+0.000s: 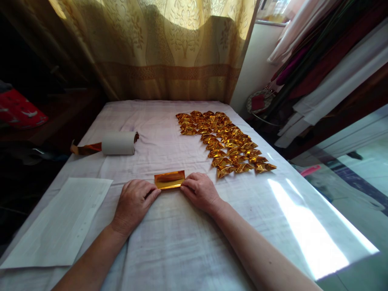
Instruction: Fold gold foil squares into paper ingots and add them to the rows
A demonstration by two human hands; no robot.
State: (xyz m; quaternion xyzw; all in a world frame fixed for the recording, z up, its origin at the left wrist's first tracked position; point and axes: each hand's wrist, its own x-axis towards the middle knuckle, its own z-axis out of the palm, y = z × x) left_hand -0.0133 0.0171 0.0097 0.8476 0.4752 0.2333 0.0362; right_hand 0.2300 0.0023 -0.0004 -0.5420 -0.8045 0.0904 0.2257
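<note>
Pale cloth (169, 242) covers the table we work at, and a patterned golden curtain (169, 48) hangs at its far end.

Our left hand (133, 204) lies palm down on the cloth, its fingers loosely curled and its fingertips (156, 192) touching the near left edge of a folded rectangle of gold foil (169, 179). Our right hand (200, 190) rests on the other side, its fingers bent with the tips (184, 185) pinching or pressing the right end of the foil; we cannot tell whether the thumb is under the sheet. The foil lies flat on the cloth between the two sets of fingertips, in contact with both and just beyond them.

Beyond the right fingers and off to their outer side, many small folded gold foil pieces (226, 141) are laid out in rows that run away toward the curtain; the nearest pieces sit close to the right knuckles without touching them. Beyond the left fingers, well apart from them, a white paper roll (119, 143) lies on its side, with a strip of gold foil (86, 148) trailing out from its left end. A white sheet of paper (60, 226) lies flat on the outer side of the left hand, near the wrist. Folded fabrics (327, 60) are stacked past the table's right edge, and sunlight falls in a bright patch (306, 226) on the cloth beside our right forearm.
</note>
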